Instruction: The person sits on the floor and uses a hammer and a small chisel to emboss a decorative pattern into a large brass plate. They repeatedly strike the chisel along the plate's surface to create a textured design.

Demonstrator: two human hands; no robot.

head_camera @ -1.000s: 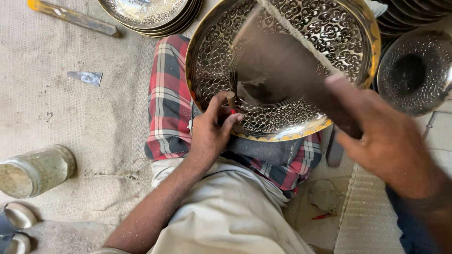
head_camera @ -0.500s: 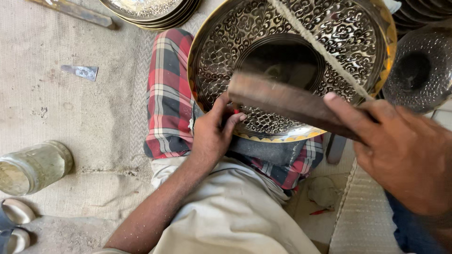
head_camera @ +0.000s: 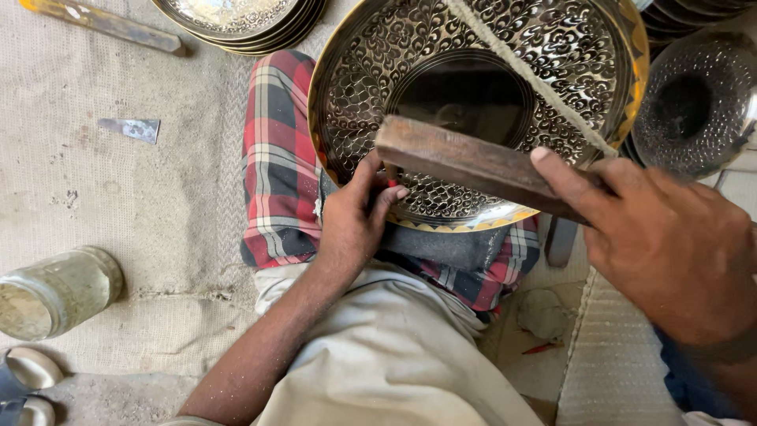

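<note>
Two hands, one engraved brass plate, one wooden block, one glass jar, one cord.

A stack of engraved metal plates sits at the top edge on the woven floor mat. A flat wooden stick lies near it, and a small metal scrap lies farther down. A dusty glass jar lies on its side at left, with sandals just below. A dimpled metal bowl rests at right.
</note>
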